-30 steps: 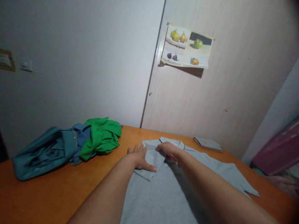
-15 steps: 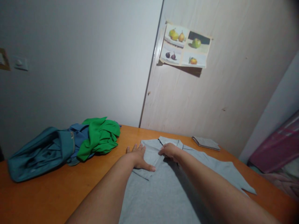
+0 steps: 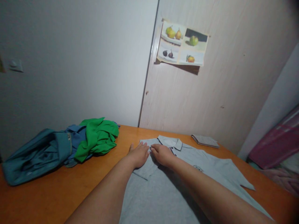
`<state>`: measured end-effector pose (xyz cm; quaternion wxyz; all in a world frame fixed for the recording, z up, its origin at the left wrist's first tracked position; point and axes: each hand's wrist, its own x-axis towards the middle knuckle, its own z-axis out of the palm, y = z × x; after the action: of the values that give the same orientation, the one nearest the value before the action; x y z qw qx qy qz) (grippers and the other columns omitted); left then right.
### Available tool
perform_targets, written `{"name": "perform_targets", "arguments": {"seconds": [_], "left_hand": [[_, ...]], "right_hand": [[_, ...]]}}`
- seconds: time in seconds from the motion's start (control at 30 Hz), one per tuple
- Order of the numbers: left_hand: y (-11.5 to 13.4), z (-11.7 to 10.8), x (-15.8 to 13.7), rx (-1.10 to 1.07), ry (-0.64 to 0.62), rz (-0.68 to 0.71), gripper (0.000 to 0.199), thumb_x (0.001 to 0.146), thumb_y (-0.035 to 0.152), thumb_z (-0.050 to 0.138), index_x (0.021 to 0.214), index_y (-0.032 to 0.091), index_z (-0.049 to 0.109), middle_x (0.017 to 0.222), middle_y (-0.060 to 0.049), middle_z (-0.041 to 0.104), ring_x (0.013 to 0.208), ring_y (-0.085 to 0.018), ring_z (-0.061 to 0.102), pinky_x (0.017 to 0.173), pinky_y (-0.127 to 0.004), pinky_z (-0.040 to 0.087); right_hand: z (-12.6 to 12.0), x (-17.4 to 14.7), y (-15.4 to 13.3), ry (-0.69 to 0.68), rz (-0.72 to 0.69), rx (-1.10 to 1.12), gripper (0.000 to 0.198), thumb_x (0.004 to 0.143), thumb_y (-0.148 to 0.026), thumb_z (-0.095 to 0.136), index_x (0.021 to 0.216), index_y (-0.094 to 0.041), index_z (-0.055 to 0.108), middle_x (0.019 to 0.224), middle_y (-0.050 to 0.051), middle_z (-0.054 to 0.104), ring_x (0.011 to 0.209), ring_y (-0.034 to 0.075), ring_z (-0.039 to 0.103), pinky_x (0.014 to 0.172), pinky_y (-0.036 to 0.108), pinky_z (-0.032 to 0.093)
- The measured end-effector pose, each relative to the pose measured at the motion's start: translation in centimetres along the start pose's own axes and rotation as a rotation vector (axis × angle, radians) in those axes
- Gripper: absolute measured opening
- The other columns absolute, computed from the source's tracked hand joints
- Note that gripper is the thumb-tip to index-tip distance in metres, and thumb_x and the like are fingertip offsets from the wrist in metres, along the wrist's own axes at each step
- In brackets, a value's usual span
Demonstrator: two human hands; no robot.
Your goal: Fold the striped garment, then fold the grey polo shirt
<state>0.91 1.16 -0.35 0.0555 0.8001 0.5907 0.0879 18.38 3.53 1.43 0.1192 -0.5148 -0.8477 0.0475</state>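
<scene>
A light grey polo shirt point(image 3: 149, 196) lies spread on the orange table, its dark-edged collar toward the wall. The sleeve on the left is folded inward over the body. My left hand point(image 3: 139, 155) rests on that fold near the shoulder, fingers stretched out and flat. Close beside it, almost touching its fingertips, my right hand point(image 3: 162, 154) lies on the cloth left of the button placket. Its fingers point left and look extended, holding no cloth that I can see. The other sleeve extends outward to the right.
On the left of the table point(image 3: 98, 174) sits a teal fabric bag point(image 3: 30, 161) with blue cloth by its opening and a bright green garment point(image 3: 99, 137). A folded checked cloth point(image 3: 205, 141) lies near the wall. A fruit picture point(image 3: 182, 43) hangs above.
My right hand has moved left from the placket toward my left hand, uncovering buttons and a chest emblem. My left hand's thumb no longer spreads to the right. The view has shifted slightly.
</scene>
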Motion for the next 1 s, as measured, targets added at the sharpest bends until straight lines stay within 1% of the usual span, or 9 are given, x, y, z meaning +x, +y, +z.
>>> {"name": "perform_targets", "arguments": {"seconds": [0.13, 0.2, 0.27, 0.4, 0.53, 0.6, 0.67, 0.83, 1.0], "left_hand": [[-0.4, 0.7, 0.3, 0.007, -0.1, -0.035, 0.064, 0.1, 0.051, 0.018, 0.158, 0.024, 0.027, 0.168, -0.006, 0.016, 0.156, -0.029, 0.01, 0.115, -0.075, 0.007], [-0.6, 0.7, 0.3, 0.006, -0.113, -0.048, 0.066, 0.1, 0.053, 0.018, 0.159, 0.024, 0.025, 0.168, -0.005, 0.014, 0.156, -0.029, 0.007, 0.115, -0.075, 0.005], [-0.6, 0.6, 0.3, 0.009, -0.117, -0.049, 0.067, 0.099, 0.054, 0.018, 0.159, 0.024, 0.025, 0.168, -0.004, 0.013, 0.156, -0.03, 0.007, 0.115, -0.076, 0.004], [-0.6, 0.5, 0.4, 0.031, -0.084, -0.031, 0.066, 0.1, 0.053, 0.018, 0.158, 0.022, 0.029, 0.167, -0.005, 0.017, 0.155, -0.031, 0.01, 0.114, -0.077, 0.004], [-0.4, 0.6, 0.5, 0.044, -0.011, 0.005, 0.06, 0.101, 0.047, 0.02, 0.155, 0.026, 0.034, 0.166, -0.005, 0.022, 0.155, -0.028, 0.012, 0.116, -0.074, 0.005], [-0.3, 0.6, 0.4, 0.05, -0.046, 0.005, 0.059, 0.101, 0.047, 0.022, 0.155, 0.028, 0.034, 0.166, -0.004, 0.021, 0.155, -0.028, 0.014, 0.115, -0.076, 0.006], [-0.3, 0.5, 0.4, 0.058, -0.087, -0.008, 0.06, 0.101, 0.049, 0.021, 0.156, 0.028, 0.033, 0.167, -0.005, 0.02, 0.155, -0.03, 0.014, 0.113, -0.077, 0.006], [0.2, 0.2, 0.1, 0.097, -0.058, -0.01, 0.063, 0.101, 0.053, 0.019, 0.155, 0.025, 0.034, 0.166, -0.006, 0.02, 0.155, -0.03, 0.013, 0.114, -0.076, 0.003], [1.0, -0.2, -0.2, 0.09, -0.071, 0.01, 0.074, 0.096, 0.069, 0.02, 0.156, 0.027, 0.034, 0.166, -0.008, 0.02, 0.155, -0.032, 0.012, 0.114, -0.076, 0.003]], "right_hand": [[1.6, -1.4, 0.7, -0.18, -0.056, -0.054, 0.064, 0.103, -0.052, 0.023, 0.157, -0.018, 0.033, 0.164, 0.012, 0.027, 0.153, 0.028, 0.019, 0.12, 0.056, 0.015], [1.5, -2.0, 1.7, -0.208, -0.035, -0.075, 0.071, 0.102, -0.059, 0.018, 0.16, -0.017, 0.025, 0.166, 0.012, 0.02, 0.154, 0.029, 0.012, 0.12, 0.062, 0.006], [0.8, -2.4, 2.6, -0.217, -0.004, -0.108, 0.074, 0.102, -0.061, 0.018, 0.159, -0.015, 0.026, 0.166, 0.014, 0.02, 0.154, 0.03, 0.011, 0.119, 0.063, 0.002], [-0.7, -3.0, 2.3, -0.177, 0.053, -0.146, 0.07, 0.102, -0.057, 0.024, 0.156, -0.012, 0.034, 0.164, 0.018, 0.024, 0.154, 0.033, 0.012, 0.119, 0.063, 0.004], [-1.1, -5.1, -0.5, -0.178, -0.133, 0.013, 0.071, 0.103, -0.058, 0.022, 0.16, -0.015, 0.025, 0.166, 0.014, 0.018, 0.155, 0.028, 0.009, 0.122, 0.056, 0.009], [-0.9, -6.8, -1.7, -0.243, -0.229, 0.088, 0.078, 0.101, -0.063, 0.022, 0.162, -0.014, 0.017, 0.167, 0.014, 0.014, 0.155, 0.029, 0.008, 0.123, 0.055, 0.009], [-0.7, -8.6, -2.3, -0.279, -0.254, 0.111, 0.084, 0.1, -0.067, 0.024, 0.162, -0.011, 0.014, 0.167, 0.016, 0.009, 0.155, 0.031, 0.005, 0.123, 0.055, 0.006], [-1.1, -11.9, -0.8, -0.294, -0.206, 0.136, 0.083, 0.1, -0.067, 0.026, 0.162, -0.012, 0.015, 0.167, 0.016, 0.01, 0.155, 0.03, 0.005, 0.124, 0.052, 0.007], [-1.9, -13.9, 2.3, -0.24, -0.165, 0.153, 0.08, 0.099, -0.066, 0.032, 0.161, -0.016, 0.022, 0.167, 0.013, 0.014, 0.154, 0.028, 0.009, 0.125, 0.049, 0.009]]}}
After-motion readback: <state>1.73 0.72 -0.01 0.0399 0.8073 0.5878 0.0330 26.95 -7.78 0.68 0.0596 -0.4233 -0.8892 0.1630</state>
